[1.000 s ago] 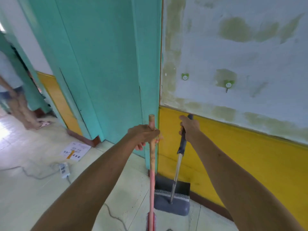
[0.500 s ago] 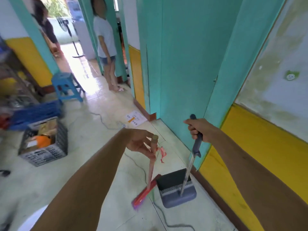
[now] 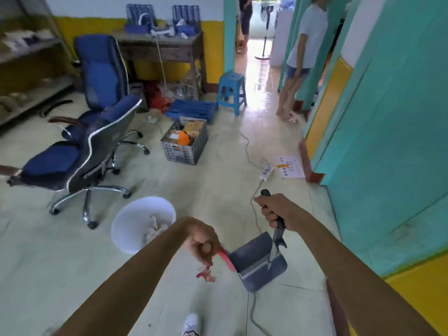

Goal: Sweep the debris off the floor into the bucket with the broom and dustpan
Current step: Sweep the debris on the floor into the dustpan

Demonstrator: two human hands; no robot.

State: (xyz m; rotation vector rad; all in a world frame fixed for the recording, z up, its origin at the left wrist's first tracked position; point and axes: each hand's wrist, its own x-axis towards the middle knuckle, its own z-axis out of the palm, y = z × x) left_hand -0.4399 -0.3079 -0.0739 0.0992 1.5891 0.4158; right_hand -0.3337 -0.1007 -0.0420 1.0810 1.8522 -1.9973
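White bucket (image 3: 143, 224) on floor, left of both arms. Dark dustpan (image 3: 258, 260) held just above tiles, right hand (image 3: 275, 210) gripping its handle. Left hand (image 3: 202, 243) curled round pink broom (image 3: 224, 259) top, beside dustpan.

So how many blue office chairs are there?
2. One blue office chair stands upright by the wooden desk. The other is reclined flat, nearer the white bucket. None seems hidden.

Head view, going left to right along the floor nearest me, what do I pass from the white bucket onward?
White bucket → left hand gripping the broom → dustpan → right hand on the dustpan handle → teal door.
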